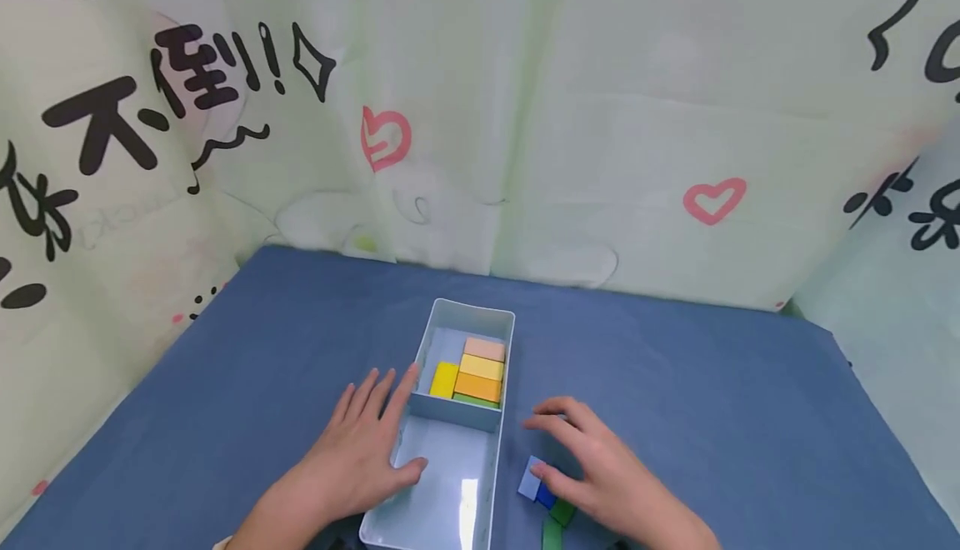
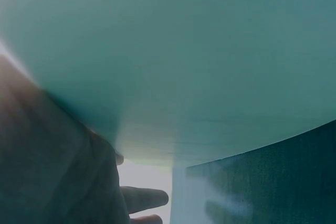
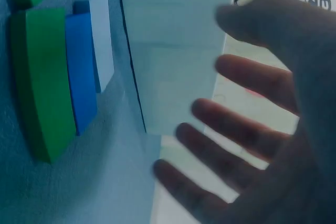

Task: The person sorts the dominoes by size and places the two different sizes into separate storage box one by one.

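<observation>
A long pale blue tray (image 1: 450,467) with a divider lies in front of me. Its far compartment holds several blocks: a pink block (image 1: 484,349), a light yellow block (image 1: 481,367), an orange block (image 1: 477,387), a green one mostly hidden behind the divider, and a bright yellow block (image 1: 444,379) at their left. My left hand (image 1: 360,450) spreads its fingers along the tray's left side. To the right of the tray, my right hand (image 1: 592,467) hovers with loosely bent fingers, holding nothing. Beneath it lie a light blue block (image 3: 102,40), a dark blue block (image 3: 81,72) and green blocks (image 3: 44,82).
A dark blue cloth (image 1: 712,400) covers the table. Behind and at both sides hangs a pale green curtain (image 1: 637,117) with black writing and pink hearts. The tray's walls and divider (image 1: 456,411) stand up from its floor.
</observation>
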The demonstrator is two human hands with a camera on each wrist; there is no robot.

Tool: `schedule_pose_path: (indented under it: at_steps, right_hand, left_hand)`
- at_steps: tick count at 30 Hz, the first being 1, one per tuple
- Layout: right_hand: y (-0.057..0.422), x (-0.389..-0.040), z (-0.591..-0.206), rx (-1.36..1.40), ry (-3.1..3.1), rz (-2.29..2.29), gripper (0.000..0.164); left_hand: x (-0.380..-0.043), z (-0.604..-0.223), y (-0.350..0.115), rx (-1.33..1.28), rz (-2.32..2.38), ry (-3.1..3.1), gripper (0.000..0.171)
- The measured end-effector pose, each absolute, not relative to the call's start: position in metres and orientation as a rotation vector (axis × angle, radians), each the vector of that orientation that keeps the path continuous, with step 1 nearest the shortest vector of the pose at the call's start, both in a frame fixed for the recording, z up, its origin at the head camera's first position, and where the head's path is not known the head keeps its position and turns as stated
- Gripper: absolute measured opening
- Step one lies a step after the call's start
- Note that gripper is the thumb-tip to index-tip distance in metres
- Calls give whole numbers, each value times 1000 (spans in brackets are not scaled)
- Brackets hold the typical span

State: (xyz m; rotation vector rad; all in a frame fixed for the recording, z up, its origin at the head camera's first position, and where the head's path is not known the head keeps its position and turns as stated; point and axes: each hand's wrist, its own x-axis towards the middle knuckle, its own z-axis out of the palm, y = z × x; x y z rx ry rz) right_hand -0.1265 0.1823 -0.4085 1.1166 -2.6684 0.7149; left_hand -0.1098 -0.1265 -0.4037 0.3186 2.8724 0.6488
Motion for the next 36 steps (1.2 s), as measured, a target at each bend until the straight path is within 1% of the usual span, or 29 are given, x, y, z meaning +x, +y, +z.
schedule_pose_path:
  at_steps: [6,10,13,18,22,27,32,36]
  right_hand:
    - [186,-115,-403,1100,-3005,693,44]
    - [175,-115,-407,1147,-3092,719,45]
    - [174,-117,-408,1183,-3095,677,45]
    - [175,-122,-406,1198,-3077,582,37]
    - [177,-119,-407,1202,-3036,608,30]
    - [175,-119,-406,1167,-3026,592,29]
    - [172,-114,-410,1173,-3038,575,29]
    - [168,-116,-414,1175,-2959,541,25]
  left_hand:
    - [-110,-411,-121,338,646,2886,102]
    - [-103,-412,-130,314,605,2897,102]
    - [-106,-408,-129,317,580,2911,102]
    - [-113,-403,-124,331,560,2908,103]
    - [-111,-402,-122,336,558,2872,103]
    - [-111,-398,-123,360,555,2944,101]
    - [-109,-401,-122,348,561,2878,101]
    - [-110,-403,-123,356,563,2906,102]
